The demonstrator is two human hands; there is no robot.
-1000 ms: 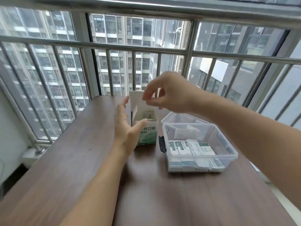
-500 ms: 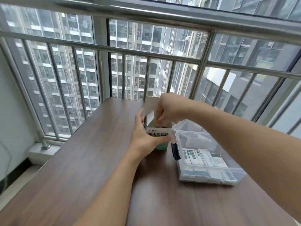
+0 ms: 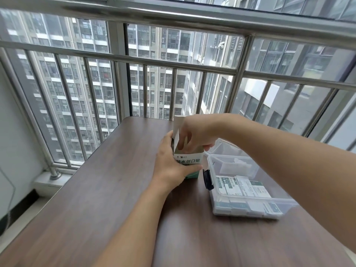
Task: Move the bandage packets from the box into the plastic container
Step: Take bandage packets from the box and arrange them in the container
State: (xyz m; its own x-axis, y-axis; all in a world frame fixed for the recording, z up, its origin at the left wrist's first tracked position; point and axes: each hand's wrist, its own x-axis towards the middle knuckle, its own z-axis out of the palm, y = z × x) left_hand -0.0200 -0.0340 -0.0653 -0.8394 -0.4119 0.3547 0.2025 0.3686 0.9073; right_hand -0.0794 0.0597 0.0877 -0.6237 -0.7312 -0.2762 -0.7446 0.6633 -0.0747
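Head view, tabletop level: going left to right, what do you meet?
left hand → bandage box → black latch → plastic container holding bandage packets

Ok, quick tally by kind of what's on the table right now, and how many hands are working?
Bandage box: 1
Clear plastic container: 1
Detached clear lid behind the container: 1
Hands: 2 (left hand, right hand)
Bandage packets in container: several, overlapping, exact count unclear
Total besides packets: 5
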